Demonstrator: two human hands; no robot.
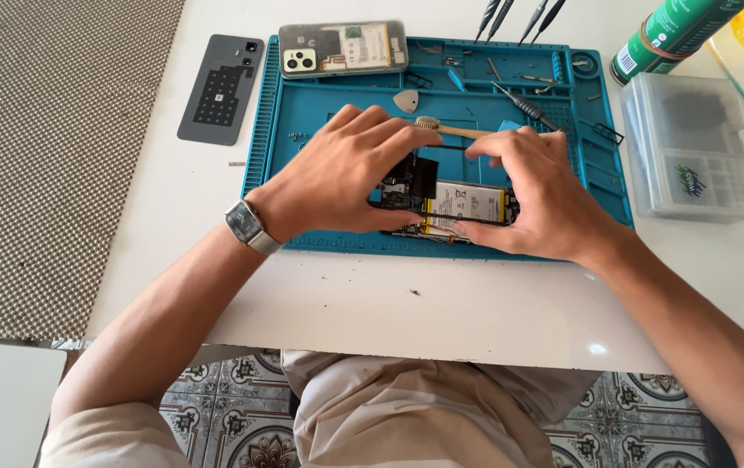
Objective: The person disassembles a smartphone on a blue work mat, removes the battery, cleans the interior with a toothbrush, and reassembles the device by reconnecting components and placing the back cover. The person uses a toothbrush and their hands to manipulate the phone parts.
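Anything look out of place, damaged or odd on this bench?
Nothing looks damaged. The opened phone held by the left hand and right hand has its back off, as does a second phone at the blue mat's top edge. Small screws lie loose on the mat.

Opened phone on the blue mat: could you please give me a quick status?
Both hands, left hand and right hand, gripping opened phone. Battery exposed. Toothbrush lies just behind.

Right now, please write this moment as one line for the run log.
left hand: holds opened phone | right hand: holds phone's other end | phone: on blue repair mat | brush: behind hands | second phone: mat's far edge
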